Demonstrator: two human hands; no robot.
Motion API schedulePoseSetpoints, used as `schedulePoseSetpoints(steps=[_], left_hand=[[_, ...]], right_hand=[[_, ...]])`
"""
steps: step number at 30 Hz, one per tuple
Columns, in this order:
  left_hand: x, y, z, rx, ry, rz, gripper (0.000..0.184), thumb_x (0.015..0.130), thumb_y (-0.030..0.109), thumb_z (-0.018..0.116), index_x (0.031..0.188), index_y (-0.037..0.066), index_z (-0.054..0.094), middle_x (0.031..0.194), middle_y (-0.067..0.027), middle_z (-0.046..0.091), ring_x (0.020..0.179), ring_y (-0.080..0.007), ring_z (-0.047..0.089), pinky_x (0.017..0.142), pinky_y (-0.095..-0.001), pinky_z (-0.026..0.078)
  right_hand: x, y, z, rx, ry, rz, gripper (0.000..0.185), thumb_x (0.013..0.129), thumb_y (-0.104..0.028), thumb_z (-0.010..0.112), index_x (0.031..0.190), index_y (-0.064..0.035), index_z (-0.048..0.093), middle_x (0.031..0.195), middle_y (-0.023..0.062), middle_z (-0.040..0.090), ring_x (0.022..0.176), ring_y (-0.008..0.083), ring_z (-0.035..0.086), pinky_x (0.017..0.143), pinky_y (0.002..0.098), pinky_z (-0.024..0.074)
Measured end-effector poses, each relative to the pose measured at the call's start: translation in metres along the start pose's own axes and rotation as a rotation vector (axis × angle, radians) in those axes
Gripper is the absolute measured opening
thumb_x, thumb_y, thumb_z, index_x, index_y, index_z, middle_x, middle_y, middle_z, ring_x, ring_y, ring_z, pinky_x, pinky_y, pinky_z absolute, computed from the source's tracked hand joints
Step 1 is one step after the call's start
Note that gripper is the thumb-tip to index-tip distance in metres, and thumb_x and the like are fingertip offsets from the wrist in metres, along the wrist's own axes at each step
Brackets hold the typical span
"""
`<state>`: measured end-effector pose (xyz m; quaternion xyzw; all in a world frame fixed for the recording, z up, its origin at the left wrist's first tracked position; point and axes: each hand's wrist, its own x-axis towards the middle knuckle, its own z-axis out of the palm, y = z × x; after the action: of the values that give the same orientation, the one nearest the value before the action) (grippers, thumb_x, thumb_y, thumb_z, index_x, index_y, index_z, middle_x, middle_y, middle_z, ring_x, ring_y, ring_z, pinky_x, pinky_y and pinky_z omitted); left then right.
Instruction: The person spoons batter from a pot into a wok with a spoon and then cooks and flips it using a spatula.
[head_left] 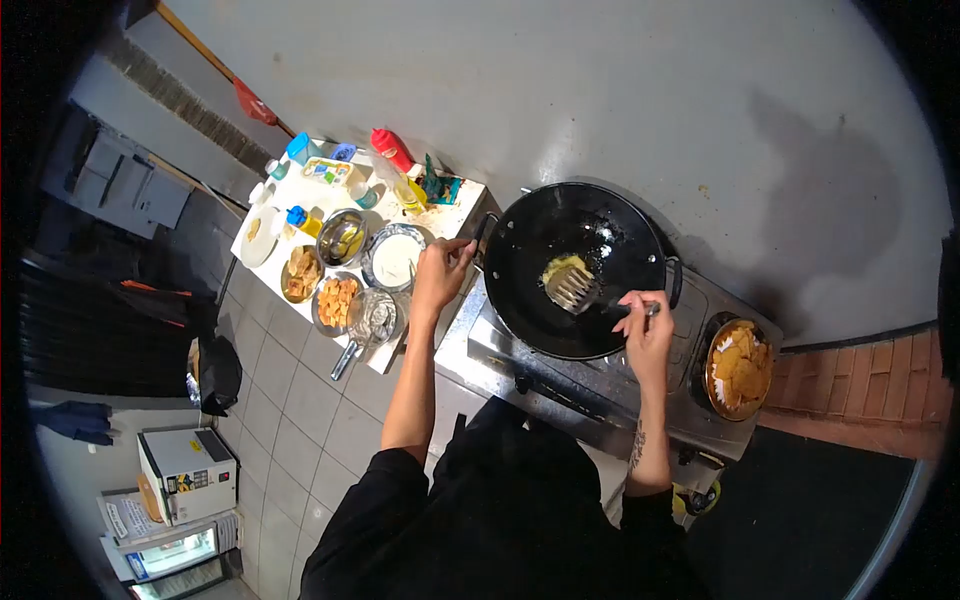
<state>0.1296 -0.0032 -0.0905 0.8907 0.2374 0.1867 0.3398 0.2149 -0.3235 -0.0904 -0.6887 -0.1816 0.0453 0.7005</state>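
Note:
A large black wok sits on the metal stove. Its left handle is gripped by my left hand, the fingers closed round it. My right hand is closed on the handle of a slotted metal spatula. The spatula's head rests inside the wok against a small yellowish piece of food. Shiny spots of liquid show on the wok's dark inner wall. The stove top shows to the right of the wok.
On the stove's right stands a round dish of golden fried food. The white table at left holds a bowl of white liquid, bowls of orange-brown pieces, a glass bowl, a strainer and several bottles. A grey wall rises behind.

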Motion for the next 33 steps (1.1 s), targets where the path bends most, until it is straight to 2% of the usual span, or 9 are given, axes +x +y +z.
schedulePoseSetpoints(steps=[9,10,15,17,21,24,27,29,33], left_hand=[[0.031,-0.002,-0.010,0.010,-0.190,-0.025,0.040,0.093,0.035,0.065,0.090,-0.005,0.073,0.072,-0.0199,0.068,0.062,-0.0244,0.064,0.064,-0.0372,0.049],[0.035,-0.005,-0.009,-0.028,-0.171,-0.020,0.041,0.090,0.037,0.067,0.088,-0.003,0.073,0.064,-0.0213,0.063,0.060,-0.0324,0.063,0.060,-0.0401,0.048],[0.049,-0.006,-0.011,-0.091,-0.175,0.010,0.041,0.088,0.037,0.069,0.086,-0.003,0.073,0.061,-0.0198,0.061,0.054,-0.0301,0.060,0.058,-0.0399,0.047],[0.054,0.004,-0.018,-0.003,-0.341,-0.108,0.040,0.090,0.037,0.069,0.092,-0.003,0.074,0.072,-0.0198,0.069,0.066,-0.0238,0.066,0.068,-0.0362,0.050],[0.052,0.000,-0.017,-0.080,-0.316,-0.061,0.039,0.090,0.036,0.069,0.093,-0.003,0.073,0.076,-0.0176,0.071,0.069,-0.0200,0.065,0.070,-0.0357,0.050],[0.045,-0.016,-0.008,-0.211,-0.222,-0.017,0.038,0.087,0.034,0.072,0.092,-0.004,0.073,0.069,-0.0164,0.068,0.061,-0.0224,0.065,0.062,-0.0347,0.050],[0.037,-0.016,-0.001,-0.217,-0.167,-0.036,0.039,0.089,0.033,0.071,0.094,-0.005,0.072,0.071,-0.0159,0.070,0.064,-0.0190,0.065,0.063,-0.0328,0.050],[0.036,-0.010,-0.006,-0.209,-0.167,-0.043,0.038,0.090,0.032,0.070,0.095,-0.005,0.072,0.072,-0.0160,0.070,0.065,-0.0178,0.065,0.063,-0.0321,0.050],[0.028,0.000,-0.012,-0.196,-0.196,-0.070,0.035,0.092,0.029,0.068,0.096,-0.006,0.072,0.074,-0.0159,0.071,0.068,-0.0148,0.066,0.065,-0.0305,0.050]], right_hand=[[0.003,-0.010,0.020,-0.054,0.026,0.014,0.008,0.101,-0.005,0.049,0.096,0.0011,0.049,0.090,0.0093,0.063,0.061,0.0079,0.057,0.053,0.0240,0.0489],[-0.001,-0.010,0.019,-0.051,-0.015,0.021,0.008,0.101,-0.005,0.048,0.096,0.0008,0.049,0.090,0.0093,0.063,0.061,0.0081,0.057,0.052,0.0242,0.0490],[-0.006,-0.021,0.008,-0.106,0.126,0.069,0.008,0.101,-0.006,0.048,0.097,0.0010,0.050,0.090,0.0094,0.063,0.061,0.0086,0.057,0.053,0.0243,0.0488],[-0.003,-0.025,0.027,-0.142,0.197,0.084,0.008,0.101,-0.006,0.048,0.097,0.0008,0.050,0.090,0.0088,0.064,0.061,0.0089,0.058,0.053,0.0245,0.0491],[-0.010,-0.028,0.033,-0.178,0.083,0.061,0.009,0.102,-0.007,0.048,0.098,0.0004,0.052,0.090,0.0080,0.064,0.060,0.0087,0.058,0.054,0.0242,0.0490],[-0.010,-0.027,0.028,-0.203,0.185,0.096,0.009,0.102,-0.007,0.048,0.099,0.0004,0.052,0.090,0.0080,0.064,0.059,0.0085,0.058,0.055,0.0244,0.0487],[-0.010,-0.021,0.036,-0.203,0.239,0.086,0.006,0.101,-0.005,0.048,0.100,0.0002,0.051,0.092,0.0091,0.064,0.061,0.0087,0.058,0.056,0.0247,0.0483],[-0.012,-0.018,0.038,-0.116,0.078,-0.005,0.004,0.101,-0.003,0.049,0.100,0.0009,0.050,0.096,0.0111,0.063,0.065,0.0090,0.058,0.057,0.0246,0.0482],[-0.016,-0.031,0.030,-0.118,0.053,-0.084,0.002,0.099,0.002,0.049,0.100,0.0025,0.051,0.102,0.0128,0.062,0.068,0.0096,0.057,0.064,0.0258,0.0534]])
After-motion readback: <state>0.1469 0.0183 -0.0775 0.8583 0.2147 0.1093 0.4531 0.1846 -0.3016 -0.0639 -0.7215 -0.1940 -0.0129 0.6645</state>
